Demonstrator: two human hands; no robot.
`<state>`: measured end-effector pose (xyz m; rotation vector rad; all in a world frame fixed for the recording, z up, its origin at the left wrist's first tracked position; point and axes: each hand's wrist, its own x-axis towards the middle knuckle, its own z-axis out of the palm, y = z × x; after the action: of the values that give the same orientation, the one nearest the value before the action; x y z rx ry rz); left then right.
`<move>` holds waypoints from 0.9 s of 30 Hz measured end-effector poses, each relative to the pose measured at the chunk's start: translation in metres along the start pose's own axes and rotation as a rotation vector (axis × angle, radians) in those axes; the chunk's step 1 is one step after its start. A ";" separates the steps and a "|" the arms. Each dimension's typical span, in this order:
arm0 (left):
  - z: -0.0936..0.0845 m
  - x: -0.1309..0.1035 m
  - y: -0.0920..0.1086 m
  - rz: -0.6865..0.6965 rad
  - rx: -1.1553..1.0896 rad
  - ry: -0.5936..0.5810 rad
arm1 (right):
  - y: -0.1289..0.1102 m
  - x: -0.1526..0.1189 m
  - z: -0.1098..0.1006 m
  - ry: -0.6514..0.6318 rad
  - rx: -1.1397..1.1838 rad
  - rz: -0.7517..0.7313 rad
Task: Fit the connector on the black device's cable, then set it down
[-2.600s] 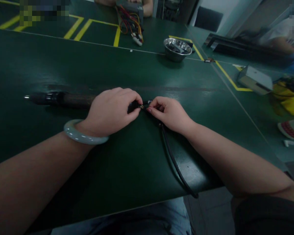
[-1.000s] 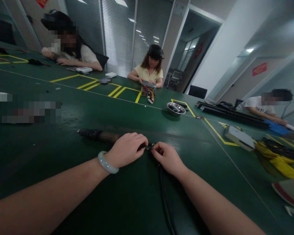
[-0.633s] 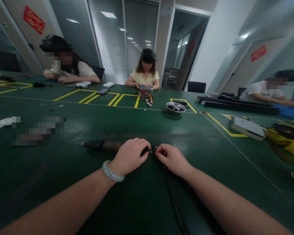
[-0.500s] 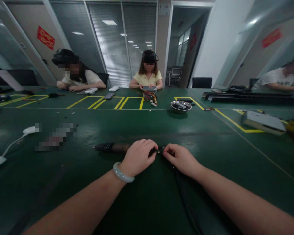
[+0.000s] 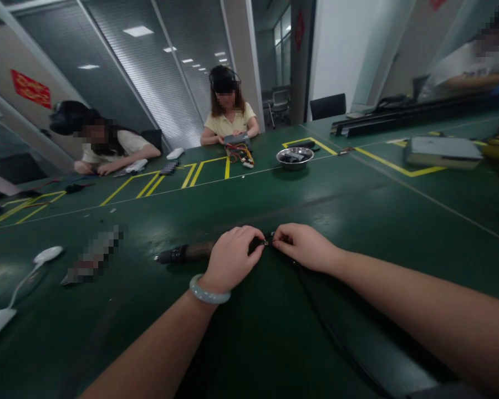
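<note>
A dark cylindrical tool (image 5: 187,253) with a narrow tip pointing left lies on the green table (image 5: 158,332). My left hand (image 5: 236,257), with a pale bangle at the wrist, is wrapped over its right end. Close beside it, my right hand (image 5: 301,245) pinches a small dark piece that I cannot make out clearly. A tiny brass-coloured bit shows between the two hands' fingertips. From below my right hand a black cable (image 5: 328,327) runs down toward the table's near edge.
A metal bowl (image 5: 295,159) of dark parts stands beyond my hands. To the left lie a blurred flat object (image 5: 95,255) and a white corded device (image 5: 49,255). A grey box (image 5: 444,152) is at the right. Several people sit across the table.
The view has tilted and shifted, so the room looks slanted. Both hands keep their hold and stay close together, with the tool and cable much as before.
</note>
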<state>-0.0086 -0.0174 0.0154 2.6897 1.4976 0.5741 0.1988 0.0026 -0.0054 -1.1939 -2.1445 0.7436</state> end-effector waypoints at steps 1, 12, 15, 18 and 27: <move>0.000 0.000 0.000 0.004 0.003 -0.006 | 0.000 0.000 0.000 0.004 0.000 -0.003; 0.002 0.002 0.000 0.013 0.043 -0.027 | 0.001 -0.002 -0.001 0.011 -0.029 -0.020; 0.002 0.003 0.000 0.005 0.042 -0.039 | 0.002 -0.002 0.000 0.010 -0.013 -0.022; 0.002 0.003 -0.001 0.002 0.043 -0.042 | 0.002 -0.002 0.000 0.014 -0.007 -0.023; 0.004 0.002 -0.002 0.013 0.047 -0.027 | -0.001 -0.003 -0.001 0.002 0.062 0.018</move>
<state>-0.0083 -0.0143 0.0120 2.7318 1.5074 0.5082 0.2001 0.0000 -0.0044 -1.1829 -2.0963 0.8101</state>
